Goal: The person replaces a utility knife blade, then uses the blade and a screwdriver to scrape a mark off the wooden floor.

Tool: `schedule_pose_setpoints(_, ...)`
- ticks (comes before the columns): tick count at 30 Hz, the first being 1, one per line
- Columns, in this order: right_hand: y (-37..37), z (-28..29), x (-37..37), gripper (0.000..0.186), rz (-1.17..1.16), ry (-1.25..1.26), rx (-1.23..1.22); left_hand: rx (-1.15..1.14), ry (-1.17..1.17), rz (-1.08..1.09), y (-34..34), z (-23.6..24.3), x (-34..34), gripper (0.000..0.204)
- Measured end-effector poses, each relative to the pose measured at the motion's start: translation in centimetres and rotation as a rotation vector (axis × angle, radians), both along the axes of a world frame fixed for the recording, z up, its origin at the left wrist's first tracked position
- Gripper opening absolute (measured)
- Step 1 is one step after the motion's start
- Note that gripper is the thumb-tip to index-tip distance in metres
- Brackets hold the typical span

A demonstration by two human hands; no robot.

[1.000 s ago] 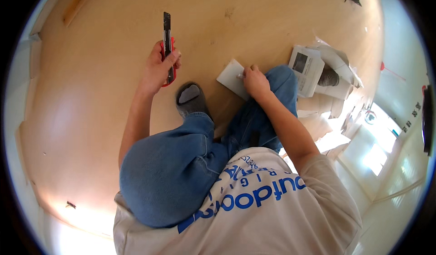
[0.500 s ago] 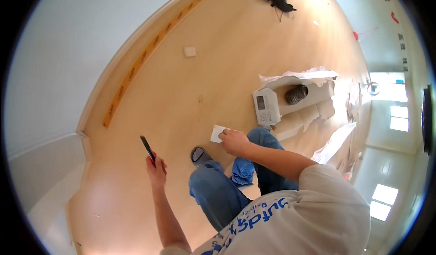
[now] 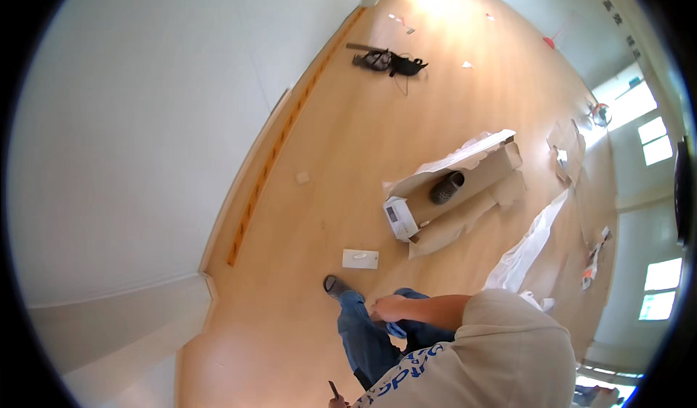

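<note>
At the lower edge, my left hand is mostly cut off by the picture's rim. It is closed round a slim dark tool, whose narrow end points up. My right hand is over my bent knees with its fingers curled; what they hold, if anything, is hidden. On the floor just ahead of my slippered foot lies a flat white rectangular plate with a small pale raised shape on it. Neither hand touches this plate.
An opened cardboard box ahead to the right holds a dark shoe. White wrapping sheet lies beyond it. A black strapped bundle lies far ahead. Yellow-orange tape runs along the left wall; a pale square lies nearby.
My right hand has let go of the white plate and drawn back to my knees. My left hand has dropped toward the lower edge with the dark tool. The whole view has shifted.
</note>
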State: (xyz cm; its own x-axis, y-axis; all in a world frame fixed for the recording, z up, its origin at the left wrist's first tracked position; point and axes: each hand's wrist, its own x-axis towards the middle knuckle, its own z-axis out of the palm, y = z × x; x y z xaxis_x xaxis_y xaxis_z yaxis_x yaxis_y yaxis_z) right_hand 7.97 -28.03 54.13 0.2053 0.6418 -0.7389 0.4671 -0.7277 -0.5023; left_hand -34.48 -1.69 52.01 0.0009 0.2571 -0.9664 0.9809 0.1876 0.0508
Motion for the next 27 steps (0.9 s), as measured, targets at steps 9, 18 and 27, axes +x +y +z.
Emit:
schedule_pose_setpoints(9,-26.1,4.3,-3.8,0.036,-0.536,-0.212,-0.040,0.052,-0.500,0.118,-2.3,11.0,18.5,0.024)
schedule_pose_setpoints(18,-57.6,13.3,-26.4,0.039,-1.745,-0.122,0.104,-0.161,-0.589,-0.854,-23.5,16.6,31.7,0.022)
schedule_pose_setpoints(27,-59.0,23.5,-65.7,0.034,-2.862,-0.627,-0.956,-0.216,-0.462,-1.556,-37.5,20.6,45.4,0.021)
